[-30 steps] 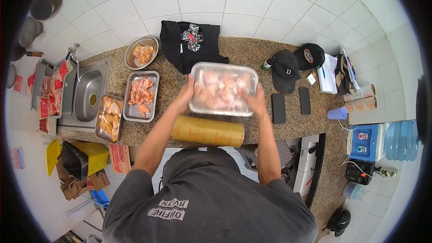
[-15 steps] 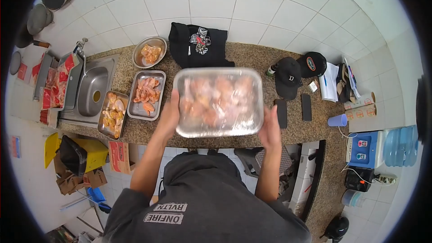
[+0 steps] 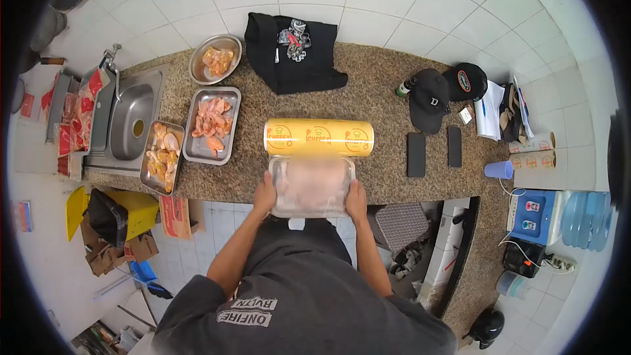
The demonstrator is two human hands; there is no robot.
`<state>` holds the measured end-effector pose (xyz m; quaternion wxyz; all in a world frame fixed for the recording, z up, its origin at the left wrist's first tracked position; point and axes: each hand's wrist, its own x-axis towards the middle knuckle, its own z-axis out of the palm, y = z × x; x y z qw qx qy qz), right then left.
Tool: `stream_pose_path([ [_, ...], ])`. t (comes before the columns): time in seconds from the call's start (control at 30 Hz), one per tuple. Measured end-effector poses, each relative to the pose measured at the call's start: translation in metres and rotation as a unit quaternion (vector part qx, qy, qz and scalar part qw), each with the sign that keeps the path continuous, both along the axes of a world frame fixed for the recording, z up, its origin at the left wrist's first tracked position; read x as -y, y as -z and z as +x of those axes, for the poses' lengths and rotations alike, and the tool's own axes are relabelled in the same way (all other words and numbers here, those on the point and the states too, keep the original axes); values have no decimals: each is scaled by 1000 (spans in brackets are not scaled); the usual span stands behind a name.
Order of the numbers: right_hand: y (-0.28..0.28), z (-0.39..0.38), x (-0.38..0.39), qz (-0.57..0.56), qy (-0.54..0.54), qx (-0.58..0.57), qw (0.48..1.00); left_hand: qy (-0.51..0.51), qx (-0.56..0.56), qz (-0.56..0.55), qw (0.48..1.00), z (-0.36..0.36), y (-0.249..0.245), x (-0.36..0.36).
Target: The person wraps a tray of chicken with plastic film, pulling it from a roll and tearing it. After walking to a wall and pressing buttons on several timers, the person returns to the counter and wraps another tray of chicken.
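A metal tray [image 3: 282, 205] is held level at the counter's front edge, close to my body. Clear plastic film covers it, and the pale pinkish contents look blurred. My left hand [image 3: 265, 194] grips its left side and my right hand [image 3: 356, 201] its right side, fingers partly hidden by the rim. Just beyond the tray lies a yellow roll of cling film [image 3: 319, 137] with red "CHEFFY" print, its length running left to right.
On the left stand a tray of chicken wings [image 3: 213, 121], a tray of yellowish chicken pieces [image 3: 163, 161] and a bowl of chicken [image 3: 217, 60], near the sink [image 3: 136, 112]. A folded black garment [image 3: 289, 59] lies behind. Two phones [image 3: 416, 154] and caps [image 3: 430, 102] are right.
Both hands have brought the covered tray down and toward my body, from above the counter's middle to its front edge. The yellow roll, hidden before, now shows.
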<state>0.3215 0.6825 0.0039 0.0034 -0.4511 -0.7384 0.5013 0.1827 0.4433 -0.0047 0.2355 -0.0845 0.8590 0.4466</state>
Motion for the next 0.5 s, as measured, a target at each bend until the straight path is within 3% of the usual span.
stream_pose_path([
  [0.07,-4,-19,-6,59,-18,2,998,85,-8,-119,989,-27,-33,-13],
  [0.1,-4,-26,-7,74,-31,7,997,81,-8,-117,990,-38,-30,-11],
  [0.17,1,-30,-11,88,-48,11,995,253,-110,-210,938,-57,-22,2],
  [0.23,10,-35,-20,200,-115,40,972,206,-143,-192,949,-72,-43,-7],
  [0.27,8,-37,-28,202,-119,35,971,160,-175,-174,956,-82,-53,-14],
  [0.33,-18,-48,-41,249,-126,91,956,101,-348,-84,928,-109,-54,-31],
  [0.4,-39,-77,-61,307,-7,-34,951,97,-221,-66,968,-132,-75,-57],
  [0.47,-39,-121,-95,290,23,-74,954,4,-145,-3,989,-161,-57,-82],
  [0.5,-36,-147,-110,194,25,-91,976,4,-147,-2,989,-172,-53,-90],
])
